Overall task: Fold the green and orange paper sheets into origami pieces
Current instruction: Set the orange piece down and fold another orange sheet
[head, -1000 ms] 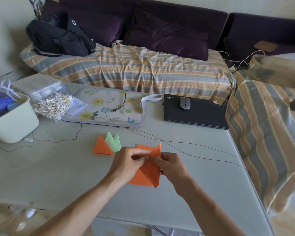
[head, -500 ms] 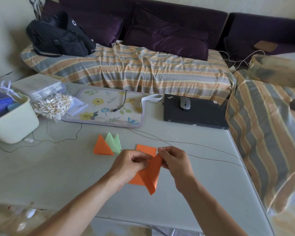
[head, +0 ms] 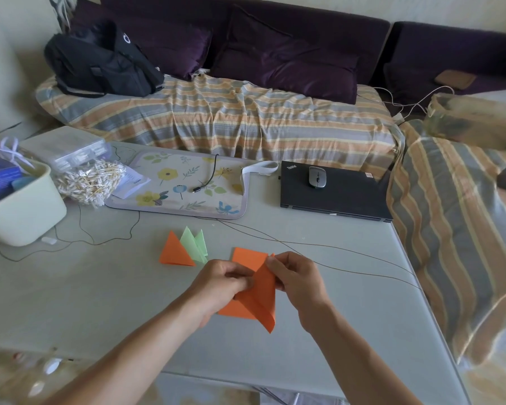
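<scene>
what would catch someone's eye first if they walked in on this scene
Most likely the bright orange paper that both hands pinch at the near middle of the grey table, left hand on its left edge, right hand at its top. Just behind to the left lie finished folded triangles, one orange piece overlapping pale green pieces. Farther back, a closed black laptop carries a grey mouse.

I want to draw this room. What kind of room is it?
Probably a living room at home: a purple sofa with a striped cover stands behind the table, where a closed laptop lies.
</scene>
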`<state>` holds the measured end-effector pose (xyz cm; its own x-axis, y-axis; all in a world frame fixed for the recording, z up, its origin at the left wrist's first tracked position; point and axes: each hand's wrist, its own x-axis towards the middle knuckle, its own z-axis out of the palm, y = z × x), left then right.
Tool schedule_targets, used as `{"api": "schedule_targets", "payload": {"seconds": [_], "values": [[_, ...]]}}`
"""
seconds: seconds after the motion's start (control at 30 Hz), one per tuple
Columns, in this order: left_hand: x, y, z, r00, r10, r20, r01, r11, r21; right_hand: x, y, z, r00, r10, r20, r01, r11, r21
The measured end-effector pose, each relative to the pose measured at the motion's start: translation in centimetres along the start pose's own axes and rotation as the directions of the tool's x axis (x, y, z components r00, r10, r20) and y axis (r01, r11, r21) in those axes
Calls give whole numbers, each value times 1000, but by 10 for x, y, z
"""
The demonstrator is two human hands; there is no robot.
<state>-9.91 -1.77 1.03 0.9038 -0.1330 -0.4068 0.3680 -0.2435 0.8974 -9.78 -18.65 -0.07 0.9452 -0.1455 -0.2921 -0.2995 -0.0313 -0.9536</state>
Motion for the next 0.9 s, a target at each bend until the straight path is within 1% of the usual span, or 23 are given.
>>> {"api": "schedule_targets", "payload": {"seconds": [0.07,0.13,0.2,0.3,0.47,0.6,0.73,0.9], "values": [[0,0,0,1000,0,-23,0,1000,-2,-1,0,1,1000,-3,-3,3,1000,-4],[-1,2,0,999,11,-48,-12,1000,-8,-2,-3,0,1000,13,14,-13,999,40],[-2,2,0,997,24,-79,-25,1000,-14,-4,-5,-1,996,46,78,-52,995,81],[-1,2,0,992,35,-124,-38,999,-22,-5,-3,1,985,89,150,-98,994,48],[-1,1,0,990,43,-137,-44,999,-5,-2,-2,1,993,63,96,-64,998,4],[0,1,1,986,58,-159,-55,998,21,-3,-2,1,991,73,112,-75,997,13],[-1,1,0,979,56,-198,-56,998,3,-5,-3,0,978,115,176,-120,993,16],[0,1,1,977,55,-208,-57,998,-6,-4,-1,3,986,96,133,-92,995,-39]]}}
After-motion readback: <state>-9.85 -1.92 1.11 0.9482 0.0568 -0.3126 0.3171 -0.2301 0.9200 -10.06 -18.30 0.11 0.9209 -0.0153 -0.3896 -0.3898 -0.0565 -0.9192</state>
